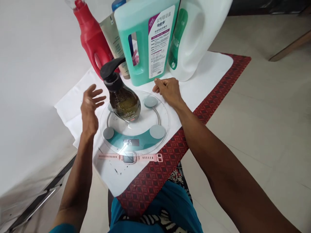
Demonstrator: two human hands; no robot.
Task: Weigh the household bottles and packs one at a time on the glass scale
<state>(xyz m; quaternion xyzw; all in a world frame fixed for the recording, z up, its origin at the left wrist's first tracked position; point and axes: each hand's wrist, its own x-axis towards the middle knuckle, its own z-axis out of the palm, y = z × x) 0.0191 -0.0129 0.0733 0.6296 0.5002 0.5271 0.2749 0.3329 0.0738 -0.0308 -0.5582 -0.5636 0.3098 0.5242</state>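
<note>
A dark pump bottle (125,103) with a black pump head stands on a round glass scale (128,129), whose small display is lit. Beside the bottle, to its left, my left hand (90,105) is raised with its fingers apart, holding nothing. On the right, my right hand (168,90) has its fingers curled in, with no object visible in them. It is near the scale's far right edge, just in front of a green-filled jug (138,29). A pink-strapped smartwatch (129,158) lies along the scale's near edge.
Behind the scale stand a red bottle (91,35), a beige tube (111,35) and a large white bottle (194,48). White cloth (114,179) and a red patterned cloth (150,176) cover the table. A wall is at left; tiled floor (255,129) lies right.
</note>
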